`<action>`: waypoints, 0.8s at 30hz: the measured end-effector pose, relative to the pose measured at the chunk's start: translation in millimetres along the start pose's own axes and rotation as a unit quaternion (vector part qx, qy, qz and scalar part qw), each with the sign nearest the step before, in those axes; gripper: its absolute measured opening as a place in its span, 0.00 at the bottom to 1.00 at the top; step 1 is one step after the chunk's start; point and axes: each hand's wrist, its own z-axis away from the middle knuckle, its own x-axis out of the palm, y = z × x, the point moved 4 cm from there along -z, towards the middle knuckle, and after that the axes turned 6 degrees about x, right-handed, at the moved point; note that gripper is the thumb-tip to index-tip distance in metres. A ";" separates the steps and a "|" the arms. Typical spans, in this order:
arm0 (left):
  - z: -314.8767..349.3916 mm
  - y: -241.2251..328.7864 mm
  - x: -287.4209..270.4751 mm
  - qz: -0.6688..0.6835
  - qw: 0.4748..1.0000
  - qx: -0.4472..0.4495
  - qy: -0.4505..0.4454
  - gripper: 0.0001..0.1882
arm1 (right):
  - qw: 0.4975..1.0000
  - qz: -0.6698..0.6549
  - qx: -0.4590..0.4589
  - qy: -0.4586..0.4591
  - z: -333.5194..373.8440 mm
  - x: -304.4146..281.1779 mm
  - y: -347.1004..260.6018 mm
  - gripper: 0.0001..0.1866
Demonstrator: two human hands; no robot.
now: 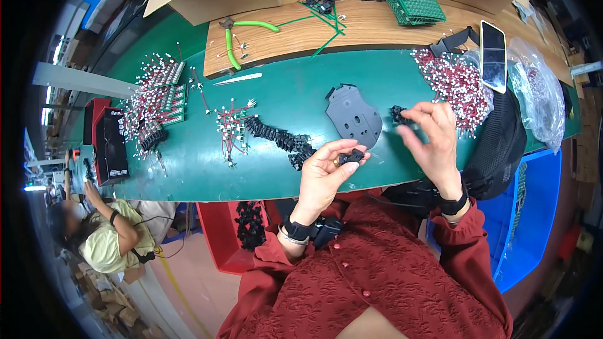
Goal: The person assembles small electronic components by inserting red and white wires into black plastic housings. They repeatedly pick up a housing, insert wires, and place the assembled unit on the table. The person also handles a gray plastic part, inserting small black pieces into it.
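My left hand (320, 179) grips a small black plastic part (353, 157) between thumb and fingers, above the near edge of the green table. To the right, my right hand (436, 144) is raised with thumb and fingers apart. Its fingertips are beside a small cluster of black parts (397, 113); whether they touch is hard to tell. Between and beyond the hands lies a dark grey flat plate (355, 116) with holes in it. Left of my left hand, a row of black plastic pieces (279, 138) stretches across the table.
Red-wired connectors (453, 91) are heaped at right, near a phone (493, 56) and plastic bag (537, 97). More wired boards (157, 97) stand left. Green-handled pliers (233, 44) lie on the wooden board. A red bin (220, 245) and blue bin (534, 213) flank me; another person (119, 235) sits left.
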 end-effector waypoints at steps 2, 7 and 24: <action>1.7 0.4 4.6 -0.034 0.999 0.013 0.008 0.20 | 0.993 -0.089 -0.025 -0.069 3.4 0.7 -11.9 0.20; 4.3 -0.9 6.5 -0.062 0.998 0.020 0.002 0.24 | 0.972 -0.138 -0.081 -0.172 13.8 18.3 -38.2 0.22; 3.3 -1.0 6.8 -0.059 0.997 0.043 0.003 0.22 | 0.959 -0.211 -0.009 -0.186 7.6 25.4 -25.5 0.12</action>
